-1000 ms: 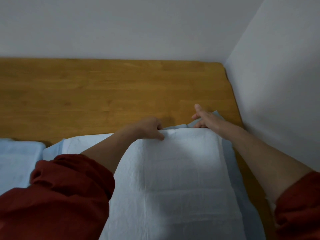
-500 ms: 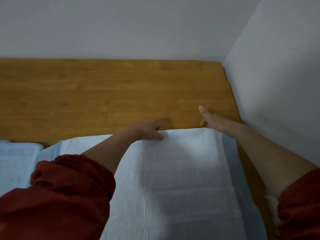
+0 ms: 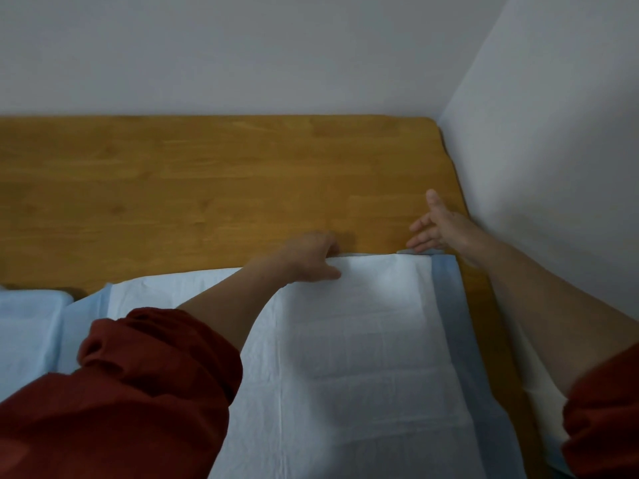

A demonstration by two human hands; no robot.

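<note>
The pad (image 3: 363, 340) lies on the table (image 3: 207, 184), long axis 6 to 12, its far edge gripped in the curled left hand (image 3: 311, 259), while the right hand (image 3: 437, 229), fingers straight and empty, sits nearer the far right corner, at its 12 o'clock

Your L hand (image 3: 307, 258) reaches far, approx. mid-scene, knuckles up, fingers curled down over the far edge of the pad (image 3: 363, 340) w/ thumb flat on top, pinching it. L forearm is bare, running from near left to far; red L sleeve (image 3: 138, 375) bunched at the elbow. Your R hand (image 3: 441, 229) sits far right, fingers straight, spread & pointing left, thumb aimed far. R forearm bare too, R sleeve (image 3: 605, 409) bunched near right.
</note>
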